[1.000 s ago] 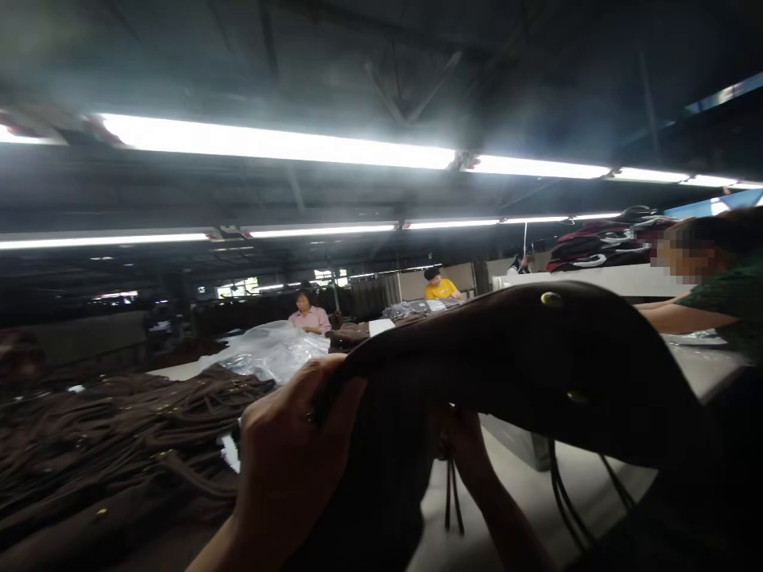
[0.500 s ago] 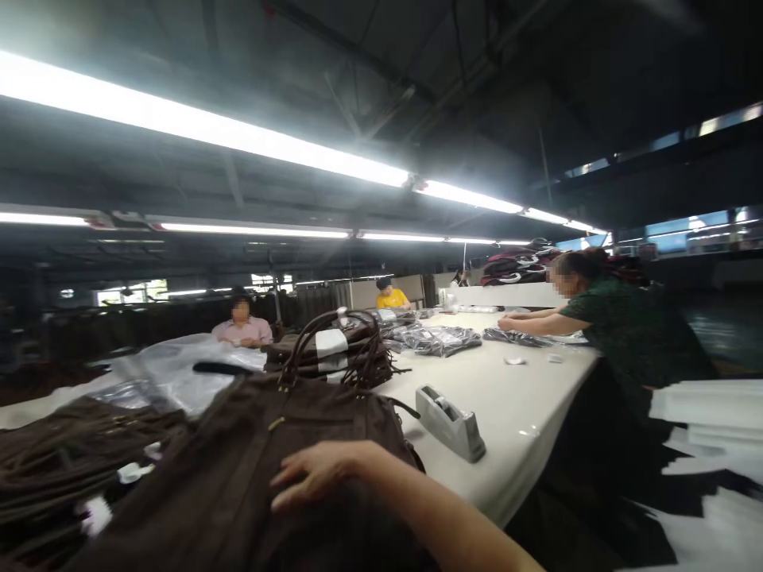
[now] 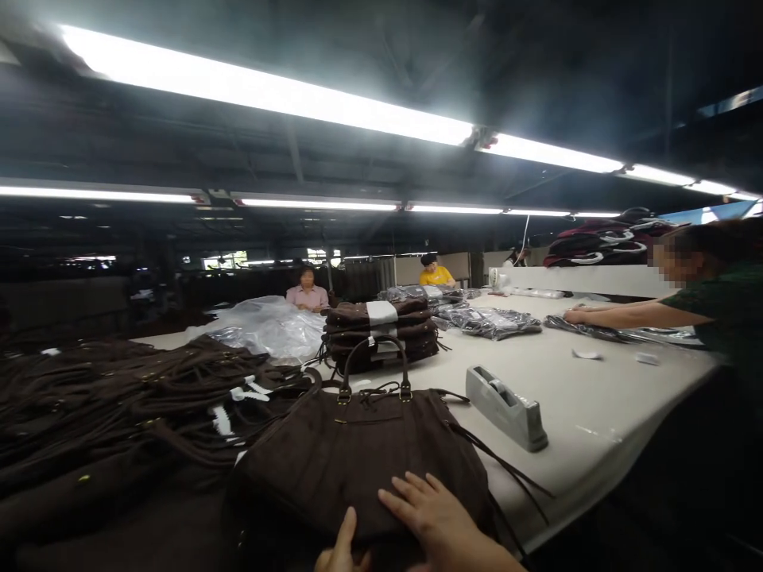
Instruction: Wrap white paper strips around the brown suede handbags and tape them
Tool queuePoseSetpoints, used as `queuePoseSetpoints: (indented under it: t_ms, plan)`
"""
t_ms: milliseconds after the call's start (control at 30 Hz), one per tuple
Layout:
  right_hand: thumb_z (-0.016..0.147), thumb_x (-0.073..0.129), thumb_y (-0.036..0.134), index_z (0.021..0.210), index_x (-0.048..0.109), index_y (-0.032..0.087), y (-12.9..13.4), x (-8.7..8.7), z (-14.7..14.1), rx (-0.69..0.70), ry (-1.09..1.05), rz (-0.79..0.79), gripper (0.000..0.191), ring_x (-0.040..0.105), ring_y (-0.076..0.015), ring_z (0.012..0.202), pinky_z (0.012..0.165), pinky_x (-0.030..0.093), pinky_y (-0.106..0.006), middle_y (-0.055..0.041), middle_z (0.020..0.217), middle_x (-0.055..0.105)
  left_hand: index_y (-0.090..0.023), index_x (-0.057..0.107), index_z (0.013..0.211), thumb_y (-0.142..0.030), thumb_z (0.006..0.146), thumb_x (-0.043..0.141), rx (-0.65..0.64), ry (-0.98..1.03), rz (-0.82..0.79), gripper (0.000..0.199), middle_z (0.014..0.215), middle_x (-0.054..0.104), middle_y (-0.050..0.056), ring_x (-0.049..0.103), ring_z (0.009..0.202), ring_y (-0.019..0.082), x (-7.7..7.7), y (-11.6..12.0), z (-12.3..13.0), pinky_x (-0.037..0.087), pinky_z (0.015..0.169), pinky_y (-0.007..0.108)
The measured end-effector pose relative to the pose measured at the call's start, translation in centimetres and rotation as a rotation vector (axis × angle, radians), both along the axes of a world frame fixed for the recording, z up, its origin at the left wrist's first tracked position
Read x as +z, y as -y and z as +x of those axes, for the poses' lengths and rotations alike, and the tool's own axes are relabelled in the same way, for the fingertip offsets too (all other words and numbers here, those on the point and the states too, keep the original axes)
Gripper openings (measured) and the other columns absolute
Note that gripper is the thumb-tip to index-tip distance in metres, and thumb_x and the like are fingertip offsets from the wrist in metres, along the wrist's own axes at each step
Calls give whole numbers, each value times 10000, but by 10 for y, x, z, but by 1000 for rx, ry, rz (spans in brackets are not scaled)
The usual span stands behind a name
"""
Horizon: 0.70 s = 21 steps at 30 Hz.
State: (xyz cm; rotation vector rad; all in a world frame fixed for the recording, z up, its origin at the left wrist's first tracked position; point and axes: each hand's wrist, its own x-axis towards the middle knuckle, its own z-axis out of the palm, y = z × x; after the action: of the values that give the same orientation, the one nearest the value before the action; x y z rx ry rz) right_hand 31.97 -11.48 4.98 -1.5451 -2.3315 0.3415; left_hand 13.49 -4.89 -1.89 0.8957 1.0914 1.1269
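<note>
A dark brown handbag [image 3: 358, 453] with looped handles lies flat in front of me, its handles pointing away. My right hand [image 3: 432, 516] rests on its lower front, open, with the fingers stretched out. At the bottom edge of the view is my left hand [image 3: 341, 550], one digit extended along the bag's lower part; the rest of it is cut off by the frame. It looks open. Beyond the handles stands a stack of folded brown bags [image 3: 381, 334] with a white paper band. A grey tape dispenser [image 3: 506, 407] sits to the right of the handbag.
A heap of brown bags [image 3: 149, 405] with white tags spreads over the left side. Behind it lies clear plastic sheeting [image 3: 262, 326]. Plastic-wrapped packs [image 3: 492, 322] lie farther along the white table [image 3: 572, 429]. One co-worker [image 3: 709, 294] handles packs at right; others sit at the back.
The view has turned left and downward. My left hand has come into view. My right hand stays on the bag, now nearer its lower edge, and the bag appears flatter and straighter.
</note>
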Motion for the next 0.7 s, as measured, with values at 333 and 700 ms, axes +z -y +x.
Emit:
queuePoseSetpoints:
  t_ms: [333, 700]
  plan:
    - [629, 404, -83, 1434, 403, 285, 20, -49, 32, -191, 258, 439, 886, 545, -237, 1222, 997, 491, -363, -20, 1414, 503, -81, 597, 909, -231, 833, 651, 10, 342, -319, 177, 871, 735, 114, 722, 767, 248, 25, 48, 31, 599, 783, 418]
    - [761, 349, -49, 1492, 272, 262, 22, -80, 34, -202, 409, 763, 798, 521, -271, 1246, 982, 510, -410, -70, 1491, 396, -227, 552, 1263, -200, 885, 538, 254, -1349, 1287, 380, 1350, 524, 112, 438, 1300, 288, 117, 39, -89, 381, 1079, 504]
